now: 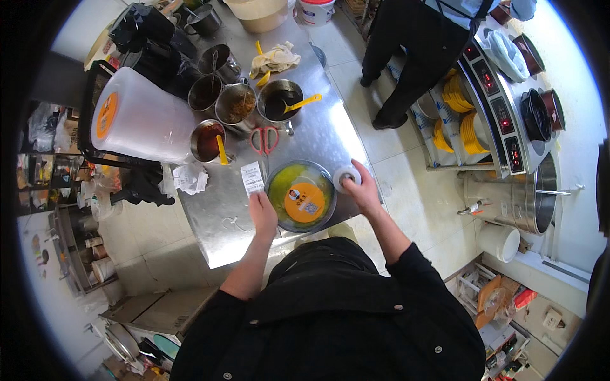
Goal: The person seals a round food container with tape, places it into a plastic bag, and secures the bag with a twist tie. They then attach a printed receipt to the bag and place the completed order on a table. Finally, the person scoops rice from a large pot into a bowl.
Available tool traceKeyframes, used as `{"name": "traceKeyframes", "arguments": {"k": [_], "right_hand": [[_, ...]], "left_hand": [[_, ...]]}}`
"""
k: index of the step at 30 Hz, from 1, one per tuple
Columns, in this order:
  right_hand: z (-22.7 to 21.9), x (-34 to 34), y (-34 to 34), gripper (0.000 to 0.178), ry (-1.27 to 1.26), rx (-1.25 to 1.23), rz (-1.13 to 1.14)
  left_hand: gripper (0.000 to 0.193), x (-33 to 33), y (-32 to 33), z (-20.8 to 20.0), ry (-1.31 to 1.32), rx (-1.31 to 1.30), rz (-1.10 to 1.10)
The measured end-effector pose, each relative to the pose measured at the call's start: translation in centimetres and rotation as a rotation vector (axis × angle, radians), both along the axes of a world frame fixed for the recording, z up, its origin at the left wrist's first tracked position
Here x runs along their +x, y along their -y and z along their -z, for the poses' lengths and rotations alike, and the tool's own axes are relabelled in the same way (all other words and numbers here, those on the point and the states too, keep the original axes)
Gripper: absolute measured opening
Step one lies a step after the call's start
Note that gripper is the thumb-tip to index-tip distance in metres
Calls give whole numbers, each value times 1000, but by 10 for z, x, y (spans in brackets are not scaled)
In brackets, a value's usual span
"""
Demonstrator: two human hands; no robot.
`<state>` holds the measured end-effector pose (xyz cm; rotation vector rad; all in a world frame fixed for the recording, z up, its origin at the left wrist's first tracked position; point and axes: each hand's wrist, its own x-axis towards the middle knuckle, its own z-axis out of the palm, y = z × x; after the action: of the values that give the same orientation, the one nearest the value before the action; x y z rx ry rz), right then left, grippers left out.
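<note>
My left hand (263, 213) pinches the lower end of a white paper receipt (251, 173) just left of a round takeaway bowl. That bowl (280, 184) has a clear lid with an orange round sticker (305, 203), and green food shows through it. On its right side, my right hand (363, 189) grips a small white roll with a dark centre (344, 171), which looks like a roll of tape. Red-handled scissors (264, 140) lie on the steel table beyond the bowl.
Several steel pots of sauce (236, 106) stand beyond the scissors, some with yellow-handled ladles. At left are stacked clear plastic lids or bowls (149, 120) and crumpled paper (190, 178). A cloth (276, 60) lies farther back. A person in dark trousers (406, 70) stands by the cookers at right.
</note>
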<state>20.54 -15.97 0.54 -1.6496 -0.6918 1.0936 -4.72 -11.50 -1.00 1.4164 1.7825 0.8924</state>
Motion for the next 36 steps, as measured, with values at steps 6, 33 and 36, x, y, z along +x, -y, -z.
{"name": "traceKeyframes", "arguments": {"k": [6,33,36], "right_hand": [[-6,14,-72,63,-90,-12,-250],[-77,64,-50,63,772,-258,-1402],[-103,70,-41,63,769,-293,-1069]], "left_hand": [[23,-15,24,-34,387,-365,-68],[22,68,-105,-54,-294,-131,971],[23,71,-103,-61,-310,-123,998]]}}
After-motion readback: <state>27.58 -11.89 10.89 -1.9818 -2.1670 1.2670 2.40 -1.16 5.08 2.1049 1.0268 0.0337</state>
